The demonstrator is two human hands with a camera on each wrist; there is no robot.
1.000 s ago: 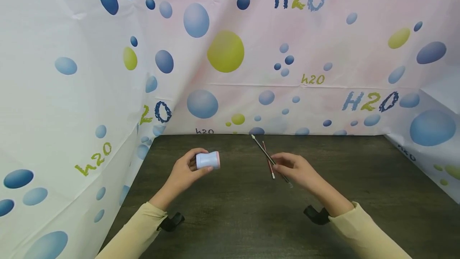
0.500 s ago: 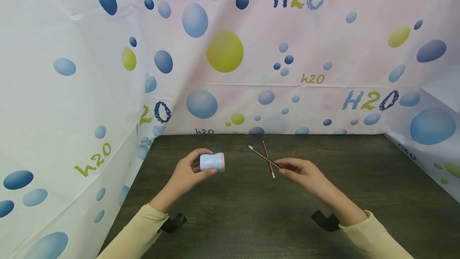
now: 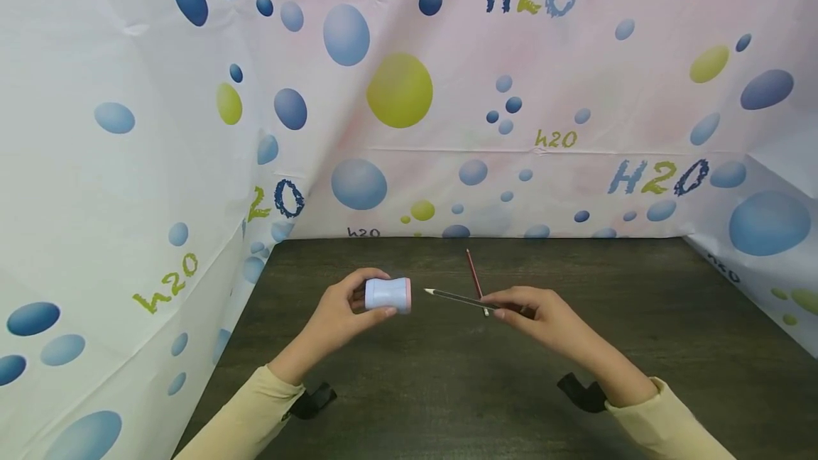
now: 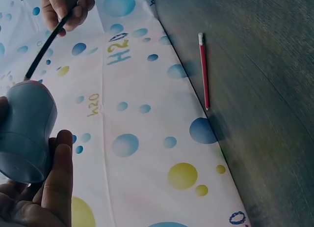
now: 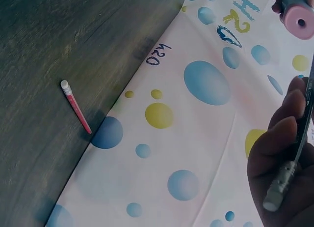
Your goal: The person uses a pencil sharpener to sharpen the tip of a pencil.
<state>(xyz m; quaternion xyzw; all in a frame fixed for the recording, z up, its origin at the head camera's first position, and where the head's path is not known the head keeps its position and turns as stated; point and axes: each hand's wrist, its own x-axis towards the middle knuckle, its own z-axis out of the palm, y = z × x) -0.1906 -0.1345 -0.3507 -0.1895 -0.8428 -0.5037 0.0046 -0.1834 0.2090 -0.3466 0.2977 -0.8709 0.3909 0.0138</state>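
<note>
My left hand grips a light blue pencil sharpener, thumb below and fingers behind it. Its pink end faces right, and the right wrist view shows a round hole in that pink face. Between thumb and fingers, my right hand pinches a dark pencil held nearly level. The pale sharpened tip points left at the pink end, a short gap away in the head view. A white eraser caps its other end. Behind the dark pencil, a red pencil lies on the table, its eraser end nearer me.
The dark wooden table stretches beneath both hands. White sheeting printed with blue and green spots and "H2O" walls off the back and both sides. Dark wrist mounts sit at the cuffs of pale yellow sleeves.
My right hand has drawn slightly back and turned the dark pencil from steeply slanted to nearly level. My left hand has brought the sharpener a little to the right. The red pencil stays put.
</note>
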